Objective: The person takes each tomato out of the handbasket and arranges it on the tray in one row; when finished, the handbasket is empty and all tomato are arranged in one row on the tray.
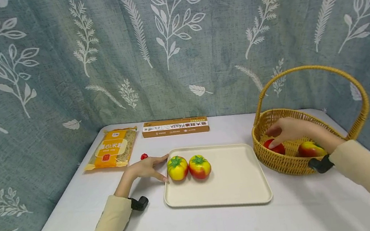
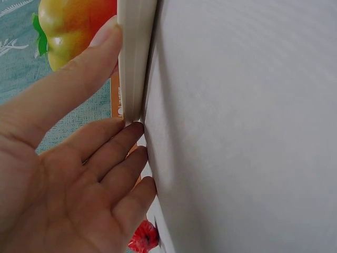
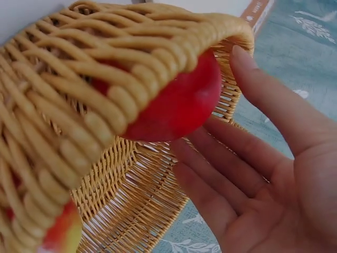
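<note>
In the head view my left hand (image 1: 146, 170) is at the left edge of the cream tray (image 1: 237, 181). The left wrist view shows the thumb (image 2: 108, 39) over the tray's rim and extended fingers along its outer side. Two yellow-red toy fruits with green leafy tops, a left one (image 1: 177, 168) and a right one (image 1: 200, 167), sit at the tray's left. My right hand (image 1: 288, 130) reaches into the wicker basket (image 1: 284, 166). Its thumb and straight fingers are spread around a smooth red fruit (image 3: 181, 103), which the basket rim partly covers.
A red-yellow fruit (image 1: 310, 149) lies at the basket's right, under the tall arched handle (image 1: 306, 68). Behind the left hand are a noodle bag (image 1: 113, 148), a pasta box (image 1: 175, 127) and a small red object (image 1: 144, 156). A patterned curtain (image 1: 180, 80) borders the table.
</note>
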`<action>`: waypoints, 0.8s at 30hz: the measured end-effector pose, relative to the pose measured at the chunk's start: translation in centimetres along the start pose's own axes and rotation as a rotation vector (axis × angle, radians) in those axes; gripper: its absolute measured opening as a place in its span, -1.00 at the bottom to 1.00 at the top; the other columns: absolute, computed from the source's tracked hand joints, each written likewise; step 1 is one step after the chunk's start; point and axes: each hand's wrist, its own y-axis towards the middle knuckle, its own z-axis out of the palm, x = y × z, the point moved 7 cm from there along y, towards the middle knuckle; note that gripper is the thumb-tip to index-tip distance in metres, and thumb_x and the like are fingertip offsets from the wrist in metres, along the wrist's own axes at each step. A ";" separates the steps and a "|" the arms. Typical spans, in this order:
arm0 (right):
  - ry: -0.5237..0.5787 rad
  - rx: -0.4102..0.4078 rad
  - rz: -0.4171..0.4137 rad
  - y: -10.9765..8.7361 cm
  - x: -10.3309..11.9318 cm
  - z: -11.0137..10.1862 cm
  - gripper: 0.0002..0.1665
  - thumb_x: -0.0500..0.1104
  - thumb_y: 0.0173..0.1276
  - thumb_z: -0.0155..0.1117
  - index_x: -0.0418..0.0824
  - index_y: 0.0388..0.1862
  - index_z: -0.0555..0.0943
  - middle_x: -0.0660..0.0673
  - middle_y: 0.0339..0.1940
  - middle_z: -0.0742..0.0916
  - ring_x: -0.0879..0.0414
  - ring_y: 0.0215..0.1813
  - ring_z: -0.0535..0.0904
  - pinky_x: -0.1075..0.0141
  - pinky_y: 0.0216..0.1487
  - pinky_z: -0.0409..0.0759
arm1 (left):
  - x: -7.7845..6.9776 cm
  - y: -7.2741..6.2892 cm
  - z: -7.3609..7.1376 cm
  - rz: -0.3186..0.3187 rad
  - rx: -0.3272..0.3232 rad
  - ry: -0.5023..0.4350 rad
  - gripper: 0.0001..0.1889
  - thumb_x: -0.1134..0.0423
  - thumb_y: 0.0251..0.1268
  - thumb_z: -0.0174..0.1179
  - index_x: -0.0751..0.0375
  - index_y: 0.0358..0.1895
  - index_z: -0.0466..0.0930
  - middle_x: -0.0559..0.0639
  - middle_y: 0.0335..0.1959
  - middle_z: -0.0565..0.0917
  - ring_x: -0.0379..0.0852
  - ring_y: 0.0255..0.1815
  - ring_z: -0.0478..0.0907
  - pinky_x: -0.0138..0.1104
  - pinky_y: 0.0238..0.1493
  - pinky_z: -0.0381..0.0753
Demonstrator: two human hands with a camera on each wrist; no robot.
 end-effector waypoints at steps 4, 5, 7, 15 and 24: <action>-0.022 0.039 -0.010 0.4 0.0 0.1 -0.18 0.11 0.18 0.43 -0.50 0.18 0.51 -0.35 0.07 0.65 -0.18 0.08 0.58 0.04 0.04 0.59 | 0.1 0.0 0.0 -0.004 0.002 0.001 0.00 0.00 -0.06 0.51 0.11 0.49 0.18 0.16 0.44 0.26 0.18 0.45 0.15 0.04 0.40 0.15; -0.029 0.048 -0.006 0.6 -0.1 0.2 -0.16 0.12 0.17 0.44 -0.50 0.18 0.51 -0.35 0.07 0.65 -0.17 0.07 0.59 0.05 0.04 0.59 | 0.1 0.0 0.0 -0.004 0.003 0.000 0.00 0.01 -0.06 0.51 0.11 0.49 0.18 0.16 0.45 0.26 0.18 0.45 0.15 0.05 0.40 0.15; -0.051 0.061 -0.004 0.8 -0.2 0.2 -0.15 0.13 0.15 0.45 -0.51 0.17 0.51 -0.32 0.04 0.67 -0.15 0.05 0.60 0.06 0.02 0.61 | 0.1 0.0 0.1 -0.005 0.004 -0.003 0.00 0.00 -0.06 0.51 0.11 0.49 0.18 0.16 0.45 0.25 0.18 0.45 0.15 0.05 0.40 0.15; -0.076 0.100 -0.006 0.9 0.1 0.4 -0.17 0.07 0.15 0.47 -0.55 0.15 0.50 -0.31 0.00 0.68 -0.17 0.03 0.60 0.06 0.01 0.61 | 0.1 -0.1 0.1 0.000 0.004 -0.008 0.00 0.01 -0.06 0.51 0.12 0.49 0.18 0.17 0.45 0.25 0.17 0.45 0.15 0.05 0.40 0.14; -0.032 0.088 0.007 0.1 -0.7 0.6 -0.19 0.06 0.20 0.43 -0.56 0.17 0.48 -0.35 0.04 0.67 -0.21 0.08 0.58 0.02 0.05 0.58 | 0.2 0.0 0.1 -0.006 0.008 -0.013 0.00 0.00 -0.07 0.52 0.08 0.49 0.18 0.14 0.45 0.25 0.16 0.45 0.14 0.05 0.40 0.14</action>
